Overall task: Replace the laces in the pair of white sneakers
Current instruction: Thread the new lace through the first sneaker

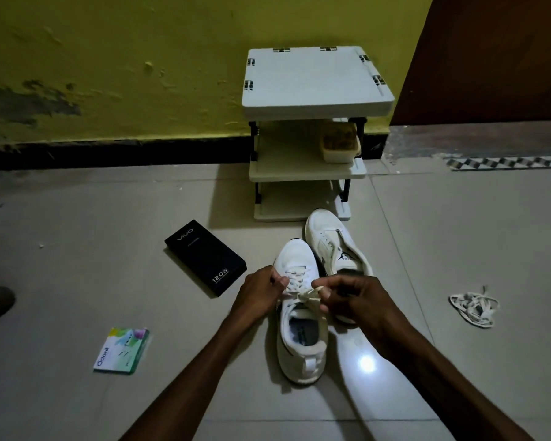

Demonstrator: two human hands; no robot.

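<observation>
Forearms enter from the bottom edge and meet over the near sneaker, which stands toe-away on the tiled floor at lower centre. That puts its eyelets square to the person and both ends in easy reach. Left hand curled, pinching one end of the lace at the top of the eyelet rows. Right hand curled too, thumb and forefinger nipping the other end or a loop. The lace runs taut between them above the tongue. Crossings already show down the front of this shoe, so my reading is lacing done and the bow being tied; whether the knot is formed I cannot tell. Far sneaker sits just beyond and to the right, touching or nearly touching the first. Its front looks unlaced in the dim light, so likely next in line. Loose laces lie in a tangle well apart at right of the frame, probably set out of the working area. Black box and green packet lie left of the shoes, uninvolved. White rack stands against the wall at upper centre, with a tub on its shelf.
</observation>
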